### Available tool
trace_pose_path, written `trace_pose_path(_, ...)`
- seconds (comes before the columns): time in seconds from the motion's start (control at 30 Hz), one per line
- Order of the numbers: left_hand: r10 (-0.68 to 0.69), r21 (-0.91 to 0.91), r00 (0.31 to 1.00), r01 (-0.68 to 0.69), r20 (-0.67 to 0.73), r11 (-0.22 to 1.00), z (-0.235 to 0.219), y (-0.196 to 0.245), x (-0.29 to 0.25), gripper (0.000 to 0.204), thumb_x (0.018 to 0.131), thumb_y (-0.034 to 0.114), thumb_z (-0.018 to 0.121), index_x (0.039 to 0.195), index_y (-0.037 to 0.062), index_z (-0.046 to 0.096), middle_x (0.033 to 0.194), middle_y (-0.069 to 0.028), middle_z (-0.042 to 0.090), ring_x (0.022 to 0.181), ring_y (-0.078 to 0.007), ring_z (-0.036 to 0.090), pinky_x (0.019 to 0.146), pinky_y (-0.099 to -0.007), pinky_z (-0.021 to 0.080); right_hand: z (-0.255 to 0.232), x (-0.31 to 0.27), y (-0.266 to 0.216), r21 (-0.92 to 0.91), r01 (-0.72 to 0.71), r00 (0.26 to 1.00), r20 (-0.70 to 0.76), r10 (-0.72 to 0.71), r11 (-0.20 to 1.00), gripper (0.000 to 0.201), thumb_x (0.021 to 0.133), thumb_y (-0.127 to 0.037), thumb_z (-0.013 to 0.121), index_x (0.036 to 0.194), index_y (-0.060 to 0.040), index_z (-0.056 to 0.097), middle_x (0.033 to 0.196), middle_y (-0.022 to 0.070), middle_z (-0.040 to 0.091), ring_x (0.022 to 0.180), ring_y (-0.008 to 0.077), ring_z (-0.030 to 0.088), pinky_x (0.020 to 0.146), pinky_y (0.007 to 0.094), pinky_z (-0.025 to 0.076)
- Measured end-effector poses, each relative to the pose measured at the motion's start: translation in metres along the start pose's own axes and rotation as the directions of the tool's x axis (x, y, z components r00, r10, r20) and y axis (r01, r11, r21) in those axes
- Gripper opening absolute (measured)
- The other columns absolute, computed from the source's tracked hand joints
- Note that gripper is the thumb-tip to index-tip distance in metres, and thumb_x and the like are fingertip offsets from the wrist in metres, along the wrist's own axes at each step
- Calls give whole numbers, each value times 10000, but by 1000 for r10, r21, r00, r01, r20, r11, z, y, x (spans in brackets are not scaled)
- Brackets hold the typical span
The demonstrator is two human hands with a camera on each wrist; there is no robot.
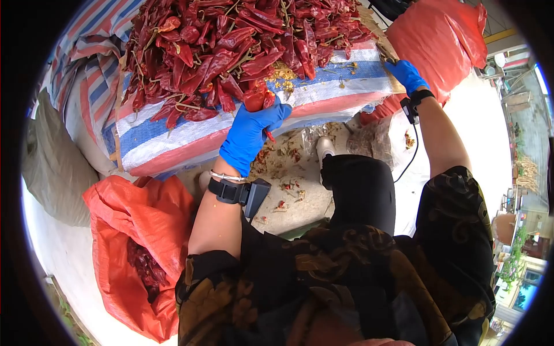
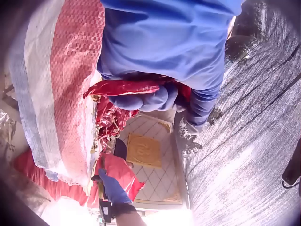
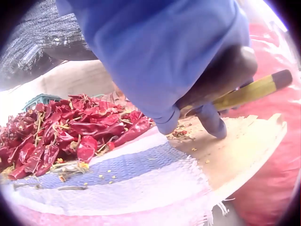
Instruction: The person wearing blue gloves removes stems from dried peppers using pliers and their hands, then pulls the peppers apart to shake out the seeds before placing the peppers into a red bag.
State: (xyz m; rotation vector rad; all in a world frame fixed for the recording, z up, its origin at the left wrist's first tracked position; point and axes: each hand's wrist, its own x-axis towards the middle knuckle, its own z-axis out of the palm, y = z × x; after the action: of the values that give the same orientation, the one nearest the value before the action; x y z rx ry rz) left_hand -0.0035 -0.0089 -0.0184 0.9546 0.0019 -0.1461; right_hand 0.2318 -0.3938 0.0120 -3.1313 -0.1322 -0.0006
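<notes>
My left hand, in a blue glove, grips dried red chilies at the front edge of the heap. One long chili lies across its curled fingers in the left wrist view. My right hand, also gloved in blue, is at the right end of the striped work surface. It holds a hand tool with yellow-and-black handles; the glove hides its working end. The large heap of dried chilies spreads over the blue, white and red striped woven sheet, with loose stems and seeds nearby.
An open red sack with chilies inside stands at lower left, beside a grey-green sack. A full red sack stands beyond my right hand. Chili scraps litter the floor by my feet. Bare board shows past the sheet's frayed edge.
</notes>
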Motion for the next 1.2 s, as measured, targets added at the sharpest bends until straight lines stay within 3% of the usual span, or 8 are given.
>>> trace_pose_path(0.13, 48, -205, 993, -25, 109, 978, 0, 3, 4, 130, 814, 118, 557, 741, 58, 468, 624, 17, 419, 536, -86, 365, 526, -233, 297, -14, -12, -44, -278, -3, 979, -195, -53, 961, 489, 767, -469, 530, 886, -7, 638, 904, 200, 601, 892, 323, 570, 766, 388, 443)
trace_pose_path(0.27, 35, -264, 994, -6, 105, 965, 1, 0, 6, 186, 861, 165, 491, 719, 64, 424, 614, 2, 357, 552, -118, 335, 556, -261, 289, -12, -40, -114, 190, 598, 764, -428, -482, 779, 205, 808, -270, 530, 831, -98, 639, 880, 116, 615, 803, 295, 589, 709, 384, 464)
trace_pose_path(0.6, 58, -243, 996, -38, 75, 969, 1, 2, 2, 189, 864, 168, 485, 722, 61, 421, 624, 3, 350, 574, -126, 338, 574, -267, 300, 26, -79, -210, 247, 305, 951, -123, -283, 920, 428, 693, -324, 680, 976, -32, 546, 895, 166, 604, 812, 330, 587, 697, 381, 468)
trace_pose_path(0.73, 46, -201, 998, -38, 33, 979, 0, 3, 2, 180, 860, 167, 487, 732, 56, 424, 635, -3, 361, 587, -129, 343, 578, -266, 304, 28, -79, -192, 483, 462, 885, -300, -355, 744, 360, 749, -281, 652, 959, -8, 547, 860, 156, 620, 766, 283, 606, 665, 344, 469)
trace_pose_path(0.8, 52, -220, 997, -38, 58, 975, 0, 5, 2, 191, 859, 171, 494, 725, 56, 421, 640, -3, 362, 589, -128, 339, 577, -266, 302, 6, -89, -189, 809, 160, 956, 16, -294, 566, 265, 809, -248, 592, 882, 6, 570, 749, 116, 626, 667, 192, 596, 604, 294, 457)
trace_pose_path(1.0, 84, -218, 996, -82, -1, 972, 0, 0, 6, 169, 851, 182, 530, 775, 33, 506, 681, -36, 492, 632, -151, 473, 618, -279, 395, -20, -104, -186, 837, 180, 968, -58, -244, 516, 239, 849, -247, 548, 823, -13, 585, 720, 67, 630, 598, 101, 524, 574, 233, 425)
trace_pose_path(1.13, 103, -129, 994, -105, -19, 986, 0, -3, 9, 180, 851, 186, 542, 874, 9, 565, 750, -75, 583, 681, -174, 552, 648, -289, 444, -16, -113, -195, 989, 48, 986, -24, -167, 141, 159, 844, -176, 561, 895, -28, 591, 788, 43, 644, 653, 83, 536, 613, 219, 427)
trace_pose_path(1.2, 17, -201, 993, -40, -115, 979, 3, -8, 12, 211, 852, 188, 548, 943, 0, 581, 800, -93, 620, 709, -181, 579, 663, -284, 463, -10, -138, -217, 982, 190, 975, -189, -116, 0, 162, 835, -99, 567, 970, -14, 586, 868, 56, 641, 732, 87, 558, 665, 218, 444)
